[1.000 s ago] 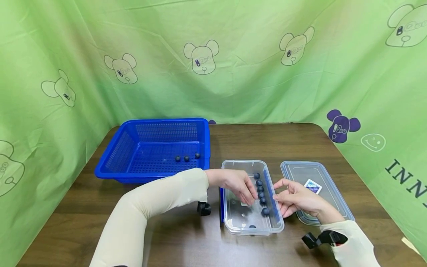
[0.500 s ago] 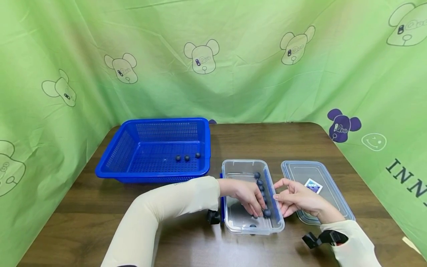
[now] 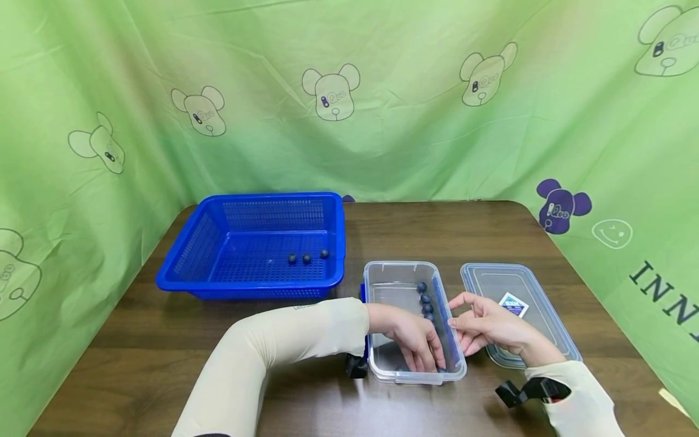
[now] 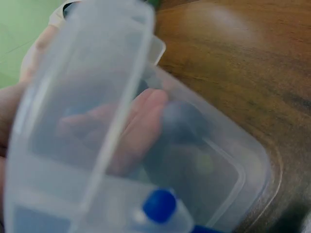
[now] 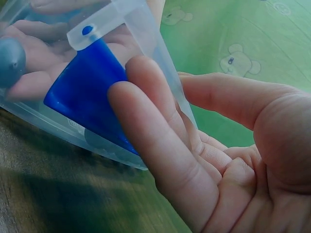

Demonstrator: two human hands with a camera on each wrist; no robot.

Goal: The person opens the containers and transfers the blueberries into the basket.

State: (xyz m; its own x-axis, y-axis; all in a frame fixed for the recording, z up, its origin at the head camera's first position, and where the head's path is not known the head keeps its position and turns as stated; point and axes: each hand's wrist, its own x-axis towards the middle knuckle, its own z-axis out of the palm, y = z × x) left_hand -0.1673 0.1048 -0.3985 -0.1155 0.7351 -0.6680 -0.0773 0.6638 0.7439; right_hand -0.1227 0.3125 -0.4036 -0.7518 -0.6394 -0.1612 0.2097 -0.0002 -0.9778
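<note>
A clear plastic food box with blue side flaps stands on the table, blueberries lined up along its right side. My left hand reaches into its near right corner, fingers pointing down and fairly straight. A blueberry shows at those fingertips in the right wrist view; others are hidden beneath the hand. My right hand is outside the box at its right wall. Two of its fingers touch the blue flap, and the thumb is spread apart from them.
The box's clear lid with a white-and-blue sticker lies to the right, partly behind my right hand. A blue perforated basket stands at the back left, with 3 blueberries inside. A green printed cloth hangs behind the table.
My left hand has moved toward me and to the right along the row of blueberries, into the box's near right corner. My right hand stays against the box.
</note>
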